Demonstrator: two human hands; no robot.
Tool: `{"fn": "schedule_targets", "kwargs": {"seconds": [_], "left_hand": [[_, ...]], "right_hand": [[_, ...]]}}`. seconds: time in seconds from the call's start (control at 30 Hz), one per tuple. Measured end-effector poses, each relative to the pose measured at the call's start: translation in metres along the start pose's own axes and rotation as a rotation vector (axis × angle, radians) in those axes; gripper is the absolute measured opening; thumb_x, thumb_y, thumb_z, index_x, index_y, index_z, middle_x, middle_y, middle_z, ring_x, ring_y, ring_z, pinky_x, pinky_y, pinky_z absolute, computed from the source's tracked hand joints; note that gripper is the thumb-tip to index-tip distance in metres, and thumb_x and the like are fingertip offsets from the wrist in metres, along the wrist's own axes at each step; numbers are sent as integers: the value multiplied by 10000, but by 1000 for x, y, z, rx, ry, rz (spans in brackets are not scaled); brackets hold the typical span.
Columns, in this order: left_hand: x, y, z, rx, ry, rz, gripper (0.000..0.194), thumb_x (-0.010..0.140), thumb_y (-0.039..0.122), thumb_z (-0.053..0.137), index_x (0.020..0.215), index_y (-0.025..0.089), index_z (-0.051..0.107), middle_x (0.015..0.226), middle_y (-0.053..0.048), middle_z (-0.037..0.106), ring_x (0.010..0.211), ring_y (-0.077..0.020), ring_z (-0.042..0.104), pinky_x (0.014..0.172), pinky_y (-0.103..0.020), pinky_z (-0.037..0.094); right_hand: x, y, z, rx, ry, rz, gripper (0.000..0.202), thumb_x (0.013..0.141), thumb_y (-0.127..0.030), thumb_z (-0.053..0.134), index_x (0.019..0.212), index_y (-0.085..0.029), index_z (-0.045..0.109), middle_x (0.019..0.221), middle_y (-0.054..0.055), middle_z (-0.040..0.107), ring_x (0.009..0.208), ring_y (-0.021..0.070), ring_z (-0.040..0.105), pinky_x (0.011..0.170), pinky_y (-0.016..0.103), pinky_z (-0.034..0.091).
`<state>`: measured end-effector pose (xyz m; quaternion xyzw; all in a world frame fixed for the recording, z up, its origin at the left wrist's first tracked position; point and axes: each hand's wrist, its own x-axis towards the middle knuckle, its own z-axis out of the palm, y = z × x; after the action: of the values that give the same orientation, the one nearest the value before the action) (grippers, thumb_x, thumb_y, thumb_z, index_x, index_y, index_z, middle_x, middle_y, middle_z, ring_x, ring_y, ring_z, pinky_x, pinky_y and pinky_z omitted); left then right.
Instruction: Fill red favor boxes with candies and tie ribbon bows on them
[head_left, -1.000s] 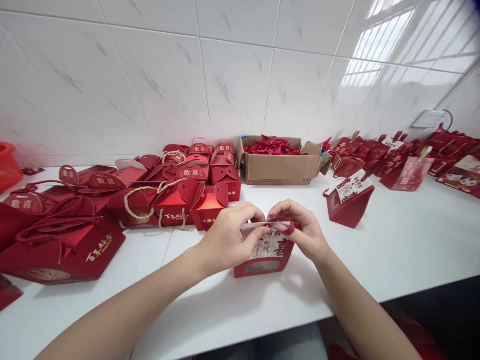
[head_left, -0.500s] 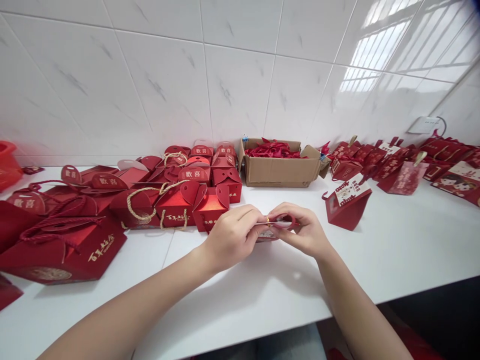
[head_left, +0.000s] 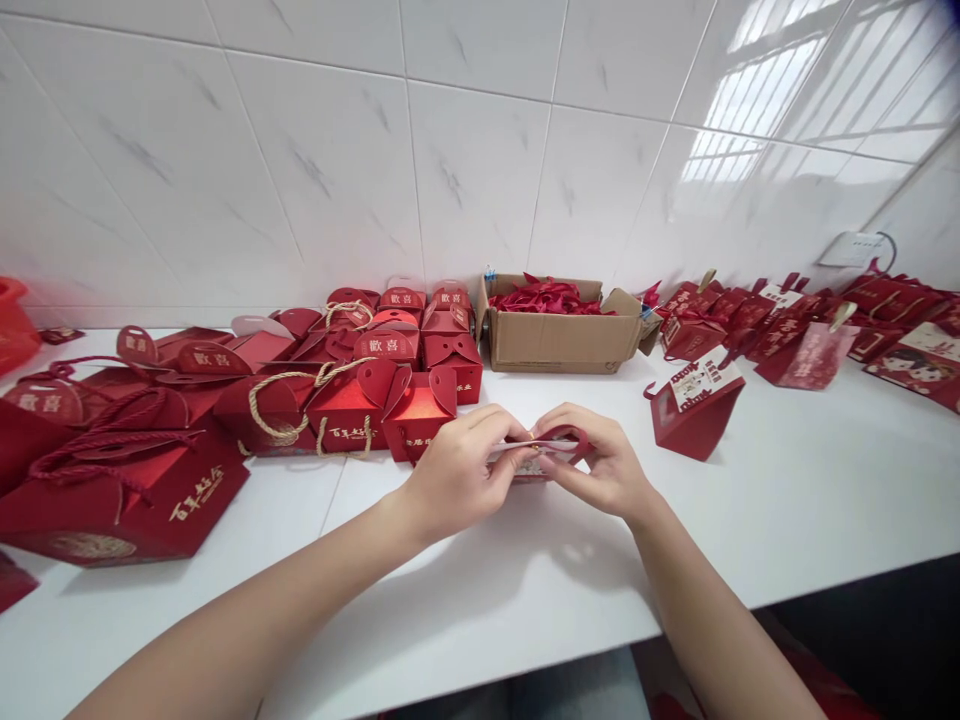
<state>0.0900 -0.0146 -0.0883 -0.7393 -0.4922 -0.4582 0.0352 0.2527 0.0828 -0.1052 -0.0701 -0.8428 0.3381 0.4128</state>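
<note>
Between both hands, over the white table, is a small red box (head_left: 531, 466) with a pale printed panel and a red ribbon loop at its top. My left hand (head_left: 466, 462) pinches the box's top edge from the left. My right hand (head_left: 600, 458) grips the same top from the right, with the ribbon loop (head_left: 574, 436) beside its fingers. A small gold-coloured bit shows between the fingertips. The lower part of the box is mostly hidden by the hands.
Several red gift boxes (head_left: 349, 410), some with rope handles, crowd the left. A cardboard box (head_left: 559, 343) of red ribbons stands at the back. One red box (head_left: 697, 410) stands to the right, with more red boxes and bags (head_left: 817, 352) behind it.
The fingers of my left hand have shifted slightly at the top of the box, and more of the pale panel shows. The view has moved a little.
</note>
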Motion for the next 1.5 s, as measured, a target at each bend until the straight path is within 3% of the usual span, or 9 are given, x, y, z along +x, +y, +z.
{"fn": "schedule_targets", "kwargs": {"seconds": [0.2, 0.37, 0.47, 0.6, 0.77, 1.07, 1.23, 1.37, 1.5], "left_hand": [[3, 6, -4, -74, -82, -223, 27, 816, 165, 592, 799, 164, 571, 758, -16, 609, 694, -124, 582, 503, -191, 440], [11, 13, -14, -121, -200, -380, 218, 793, 218, 627, 1002, 158, 607, 967, -67, 651, 835, -170, 616, 546, -219, 480], [14, 18, -20, -135, -290, -412, 103, 810, 207, 613, 896, 173, 656, 890, -31, 682, 813, -161, 626, 644, -251, 492], [13, 20, -20, -142, -241, -431, 48, 779, 169, 643, 826, 173, 656, 813, -4, 680, 728, -134, 614, 648, -245, 483], [9, 19, -17, -150, -101, -306, 82, 770, 85, 628, 772, 162, 658, 758, 4, 665, 692, -110, 602, 659, -224, 475], [7, 11, -11, -148, -60, -244, 70, 788, 90, 613, 780, 159, 623, 768, -12, 655, 711, -135, 610, 639, -256, 479], [0, -3, 4, -107, 35, 37, 89, 840, 104, 574, 896, 172, 590, 818, -31, 623, 774, -151, 593, 700, -289, 506], [-15, -23, 32, 36, 224, 216, 452, 850, 138, 593, 1276, 174, 446, 1172, -134, 518, 1102, -224, 530, 892, -370, 509], [-37, -42, 61, 191, 303, 303, 849, 817, 242, 648, 1471, 282, 108, 1504, -165, 100, 1388, -357, 211, 1031, -551, 397]], "right_hand": [[-1, 4, 2, -36, 17, -50, 89, 805, -257, 669, 836, -203, 605, 825, 49, 650, 741, 154, 606, 539, 249, 501], [-2, 5, 5, -47, 3, -81, 89, 812, -199, 640, 891, -206, 602, 856, 55, 649, 764, 157, 614, 533, 243, 503], [-1, 4, 7, -54, 24, -165, 139, 792, -157, 669, 909, -193, 603, 835, 55, 649, 755, 153, 618, 619, 267, 520], [-1, 4, 8, -56, 19, -212, 226, 741, -218, 744, 914, -190, 600, 804, 53, 645, 746, 167, 617, 644, 291, 516], [0, 1, 8, -45, 57, -177, 241, 725, -267, 757, 884, -186, 595, 773, 47, 625, 702, 166, 594, 607, 293, 495], [2, 1, 10, -4, 68, -80, 249, 703, -324, 775, 808, -183, 599, 745, 23, 606, 644, 146, 560, 578, 277, 463], [-5, 6, -3, -17, -21, -7, 271, 706, -332, 774, 879, -195, 616, 813, 25, 644, 711, 156, 603, 644, 281, 501], [-42, 18, -7, -46, -123, 255, 547, 693, -351, 776, 1170, -210, 549, 1101, 84, 656, 958, 224, 647, 809, 352, 548], [-84, 30, -11, -28, 35, 511, 623, 735, -393, 723, 1268, -193, 470, 1220, 148, 620, 1042, 265, 643, 859, 428, 555]]}}
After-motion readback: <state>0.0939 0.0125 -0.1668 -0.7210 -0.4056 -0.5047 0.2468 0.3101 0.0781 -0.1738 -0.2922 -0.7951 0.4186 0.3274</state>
